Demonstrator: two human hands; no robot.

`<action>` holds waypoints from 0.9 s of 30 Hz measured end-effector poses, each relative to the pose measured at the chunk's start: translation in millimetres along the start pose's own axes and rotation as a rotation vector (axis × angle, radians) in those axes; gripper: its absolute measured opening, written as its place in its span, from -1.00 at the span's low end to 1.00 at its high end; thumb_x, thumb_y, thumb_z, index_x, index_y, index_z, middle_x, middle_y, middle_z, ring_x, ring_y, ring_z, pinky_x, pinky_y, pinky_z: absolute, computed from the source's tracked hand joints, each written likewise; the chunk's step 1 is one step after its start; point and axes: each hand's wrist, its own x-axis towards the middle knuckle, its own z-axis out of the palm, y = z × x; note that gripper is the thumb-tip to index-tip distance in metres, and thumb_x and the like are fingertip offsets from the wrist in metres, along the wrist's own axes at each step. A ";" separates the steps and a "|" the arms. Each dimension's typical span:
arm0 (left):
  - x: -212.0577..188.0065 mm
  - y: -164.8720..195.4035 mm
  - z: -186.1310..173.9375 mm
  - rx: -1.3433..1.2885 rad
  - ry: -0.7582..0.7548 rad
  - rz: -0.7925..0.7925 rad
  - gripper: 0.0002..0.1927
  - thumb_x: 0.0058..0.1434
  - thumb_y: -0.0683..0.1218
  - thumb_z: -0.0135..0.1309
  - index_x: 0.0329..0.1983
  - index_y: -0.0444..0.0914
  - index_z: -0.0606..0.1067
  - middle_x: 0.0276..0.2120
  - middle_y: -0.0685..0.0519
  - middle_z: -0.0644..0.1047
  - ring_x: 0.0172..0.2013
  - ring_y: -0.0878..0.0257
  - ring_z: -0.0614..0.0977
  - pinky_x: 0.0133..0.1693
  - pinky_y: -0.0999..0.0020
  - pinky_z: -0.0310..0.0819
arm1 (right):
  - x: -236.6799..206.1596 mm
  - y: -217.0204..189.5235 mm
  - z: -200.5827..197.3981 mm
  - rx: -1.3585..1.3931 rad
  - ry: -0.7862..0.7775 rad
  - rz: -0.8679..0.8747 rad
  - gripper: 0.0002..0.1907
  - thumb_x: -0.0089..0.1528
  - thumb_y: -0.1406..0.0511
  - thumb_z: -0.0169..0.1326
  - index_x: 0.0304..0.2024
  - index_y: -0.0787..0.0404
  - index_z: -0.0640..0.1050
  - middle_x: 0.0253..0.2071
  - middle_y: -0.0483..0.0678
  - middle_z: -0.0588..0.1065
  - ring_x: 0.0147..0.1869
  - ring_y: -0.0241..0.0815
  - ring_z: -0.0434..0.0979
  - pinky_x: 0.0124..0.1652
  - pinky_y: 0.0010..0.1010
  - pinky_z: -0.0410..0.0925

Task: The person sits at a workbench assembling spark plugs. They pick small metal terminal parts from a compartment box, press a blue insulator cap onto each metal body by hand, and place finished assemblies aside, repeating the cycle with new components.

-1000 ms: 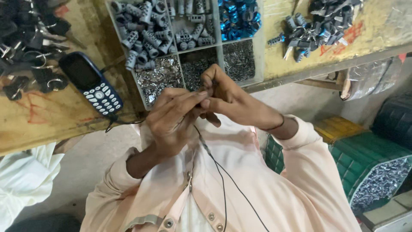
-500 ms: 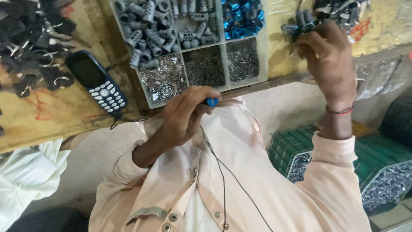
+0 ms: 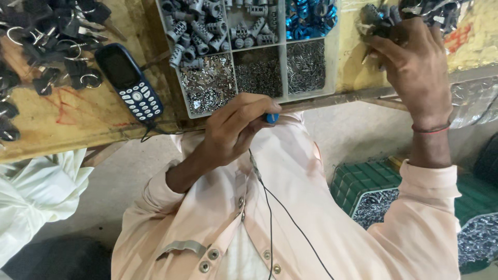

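My left hand [image 3: 236,129] is curled at the bench's front edge, below the compartment tray [image 3: 336,57]. It pinches a small blue-tipped part [image 3: 272,118] between thumb and fingers. My right hand [image 3: 412,67] reaches up over a pile of dark metal parts [image 3: 376,18] at the upper right of the bench, fingers closed down among them. Whether it has a piece in its fingers I cannot tell. A red thread circles that wrist.
The tray holds grey cylinders [image 3: 194,28], blue caps [image 3: 308,18] and small silvery bits [image 3: 210,85]. A dark keypad phone [image 3: 129,83] lies left of it, with keys and rings [image 3: 49,44] beyond. Green crates [image 3: 363,181] of metal scrap sit at lower right. A white cloth [image 3: 36,197] is at left.
My hands were together in front of my chest a second ago. The right hand has since gone up to the pile at the upper right; the left stays put with the blue part.
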 end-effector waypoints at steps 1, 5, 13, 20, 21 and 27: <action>-0.6 0.0 -0.4 0.005 0.008 -0.003 -0.62 0.30 -0.41 0.21 0.13 -0.31 0.45 -0.02 -0.07 0.54 -0.08 0.17 0.65 -0.11 0.35 0.60 | -1.1 2.4 0.7 -0.011 0.018 -0.007 -0.73 0.30 0.37 0.32 0.06 0.10 0.65 -0.06 -0.02 0.41 0.02 -0.08 0.44 0.10 -0.25 0.33; -6.5 1.0 -4.0 0.003 0.015 -0.103 -0.62 0.31 -0.45 0.15 0.13 -0.31 0.46 -0.03 -0.05 0.56 -0.13 0.23 0.65 -0.20 0.45 0.58 | -17.7 19.7 10.5 0.151 0.115 0.074 -0.85 0.36 0.40 0.23 -0.04 0.21 0.55 0.00 0.00 0.40 0.08 -0.06 0.43 0.12 -0.29 0.30; -3.9 0.6 5.9 -0.364 0.006 -0.358 -0.80 0.47 -0.31 0.07 0.13 -0.36 0.47 -0.16 0.03 0.51 -0.28 0.38 0.58 -0.23 0.50 0.52 | -19.3 29.8 36.8 1.457 0.741 0.398 -0.72 0.60 0.16 0.01 0.18 0.24 0.42 -0.25 -0.04 0.38 -0.25 -0.22 0.31 -0.15 -0.44 0.24; 17.3 11.9 8.6 -0.058 -0.092 -0.145 -0.72 0.38 -0.34 0.12 0.14 -0.33 0.46 -0.09 -0.04 0.55 -0.20 0.24 0.67 -0.19 0.40 0.64 | 21.1 -72.7 -49.2 1.084 0.438 0.060 -0.66 0.33 0.26 0.14 0.10 0.18 0.39 -0.51 -0.13 0.31 -0.43 -0.22 0.41 -0.19 -0.28 0.46; 19.8 12.6 10.4 -0.015 -0.101 -0.074 -0.70 0.38 -0.32 0.17 0.14 -0.32 0.45 -0.06 -0.05 0.55 -0.15 0.19 0.67 -0.16 0.37 0.64 | 25.0 -86.4 -56.8 0.959 0.298 0.023 -0.67 0.27 0.33 0.18 0.04 0.23 0.41 -0.40 -0.02 0.38 -0.34 -0.10 0.47 -0.20 -0.25 0.46; 12.7 9.6 12.9 0.143 -0.126 0.061 -0.66 0.36 -0.26 0.22 0.15 -0.36 0.43 -0.04 -0.11 0.56 -0.04 0.03 0.67 -0.08 0.19 0.63 | 41.8 -113.0 -62.7 0.564 0.108 -0.263 -0.61 0.17 0.57 0.20 -0.01 0.44 0.34 -0.12 0.08 0.55 -0.17 0.09 0.56 -0.13 -0.10 0.45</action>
